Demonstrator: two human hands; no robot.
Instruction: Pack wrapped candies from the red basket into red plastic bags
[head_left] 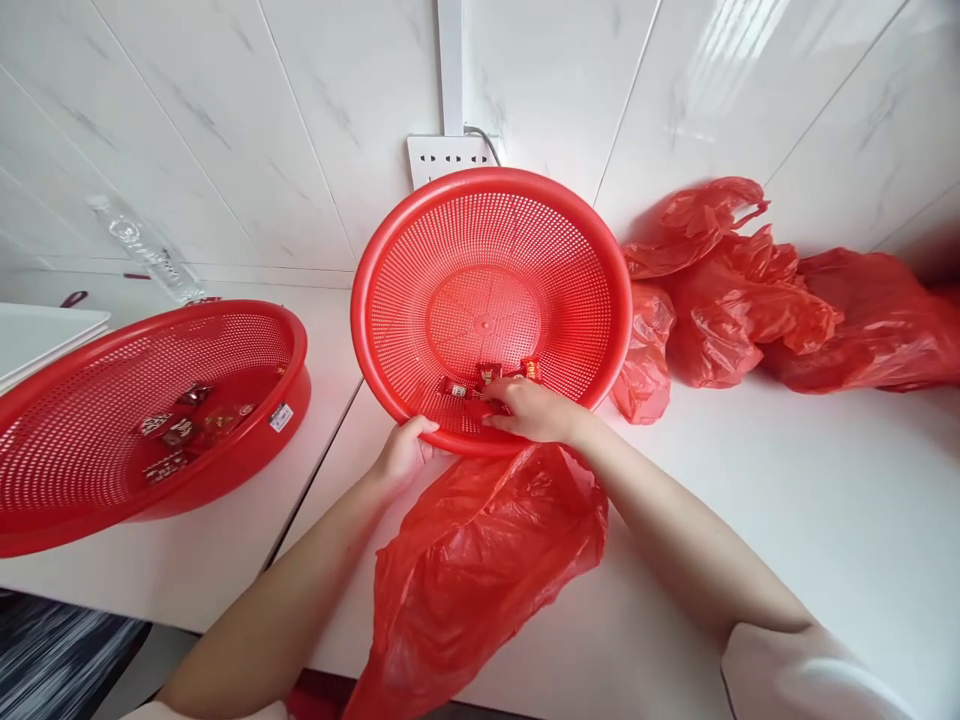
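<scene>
A red plastic colander [495,215] is tilted toward me, its near rim low over the table. My left hand [405,450] grips that rim at the lower left, thumb on top and the other fingers beneath. Inside the colander, my right hand [525,408] reaches over the near rim with curled fingers among several small red and brown wrapped candies [489,374]. Whether a candy is between those fingers is hidden. Below the rim, a red plastic bag [487,560] lies crumpled, hanging past the table's front edge.
At left stands a second red colander [296,390] with several wrapped snacks [180,432] in it. Behind it leans a clear plastic bottle [146,245]. Filled red bags [720,310] line the wall at right. A power strip [450,155] is on the wall behind. A seam divides the white tabletop [750,500].
</scene>
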